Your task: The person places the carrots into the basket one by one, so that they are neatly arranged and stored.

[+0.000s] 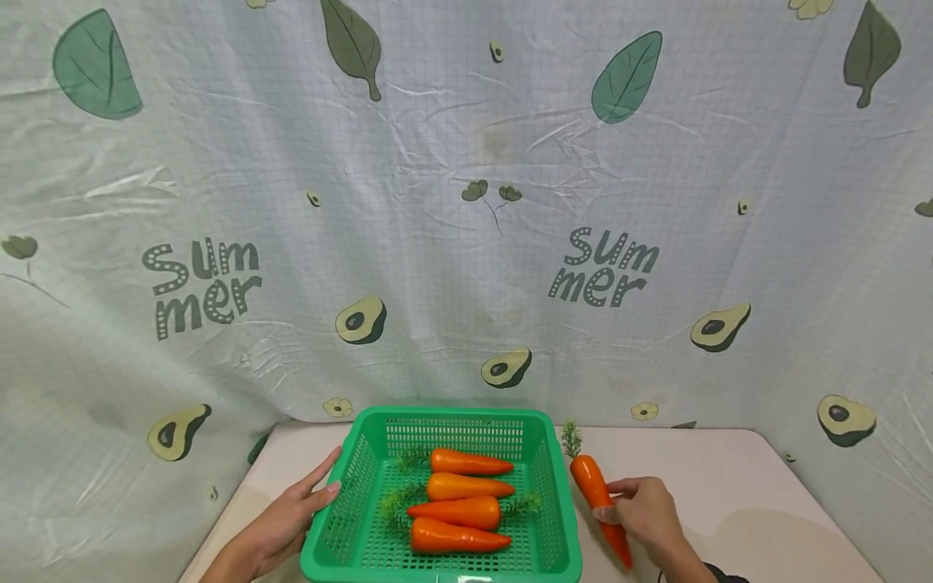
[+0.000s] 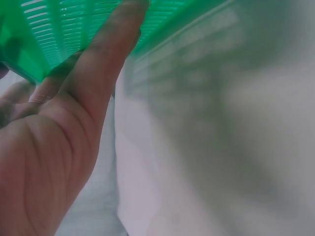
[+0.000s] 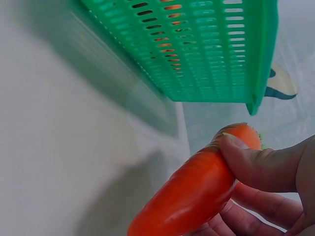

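A green plastic basket [image 1: 564,526] with slotted walls sits on the table. Inside it, several orange toy carrots [image 1: 466,486] with green leafy tops lie roughly side by side. My left hand [image 1: 287,514] rests against the basket's left side, fingers mostly straight and thumb near the rim; the left wrist view shows the thumb touching the slotted wall. To the basket's right, my right hand [image 1: 645,514] pinches another carrot [image 1: 592,482] between thumb and fingers. Its leafy top points away from me and its tip toward me. In the right wrist view this carrot [image 3: 192,191] is outside the basket wall.
The pale table [image 1: 700,470] extends on both sides of the basket. Behind it hangs a whitish curtain [image 1: 437,267] printed with leaves, avocados and lettering, which also runs along the left and right sides.
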The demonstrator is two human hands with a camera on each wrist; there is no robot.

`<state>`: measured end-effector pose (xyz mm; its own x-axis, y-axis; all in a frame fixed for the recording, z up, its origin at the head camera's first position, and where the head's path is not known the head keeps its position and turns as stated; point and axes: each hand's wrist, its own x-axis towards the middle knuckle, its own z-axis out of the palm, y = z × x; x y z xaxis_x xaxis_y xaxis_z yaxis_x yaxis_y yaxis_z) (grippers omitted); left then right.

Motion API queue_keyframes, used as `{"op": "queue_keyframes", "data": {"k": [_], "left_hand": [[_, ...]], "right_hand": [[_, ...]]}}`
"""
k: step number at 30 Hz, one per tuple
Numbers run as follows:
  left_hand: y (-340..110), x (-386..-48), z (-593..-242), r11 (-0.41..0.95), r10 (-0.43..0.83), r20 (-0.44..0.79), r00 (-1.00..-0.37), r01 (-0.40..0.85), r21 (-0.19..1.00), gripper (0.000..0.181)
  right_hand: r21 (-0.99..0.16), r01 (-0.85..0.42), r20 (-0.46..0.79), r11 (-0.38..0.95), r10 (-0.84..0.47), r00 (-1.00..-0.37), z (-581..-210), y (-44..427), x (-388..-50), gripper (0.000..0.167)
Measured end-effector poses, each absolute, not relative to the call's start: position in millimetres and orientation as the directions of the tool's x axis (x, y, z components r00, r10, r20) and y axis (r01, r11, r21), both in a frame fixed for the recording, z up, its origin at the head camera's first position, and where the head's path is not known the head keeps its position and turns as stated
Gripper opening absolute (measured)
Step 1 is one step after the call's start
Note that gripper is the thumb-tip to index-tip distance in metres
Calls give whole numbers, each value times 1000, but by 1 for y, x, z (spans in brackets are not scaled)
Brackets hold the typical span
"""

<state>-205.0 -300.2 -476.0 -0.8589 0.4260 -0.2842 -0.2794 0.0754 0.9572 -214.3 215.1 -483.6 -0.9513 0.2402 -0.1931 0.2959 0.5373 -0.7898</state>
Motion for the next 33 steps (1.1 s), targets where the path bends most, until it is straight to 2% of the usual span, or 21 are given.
{"op": "queue_keyframes", "data": {"k": [19,33], "left_hand": [[-300,-203,-474,72,429,-288,-856,-285,956,87],[-299,-204,-475,88,413,-294,-862,-284,955,84]], "right_hand": [[-822,295,-203,487,233,-951,-457,222,-217,44],[-852,226,-149,473,194,-970,-445,221,-216,45]]}}
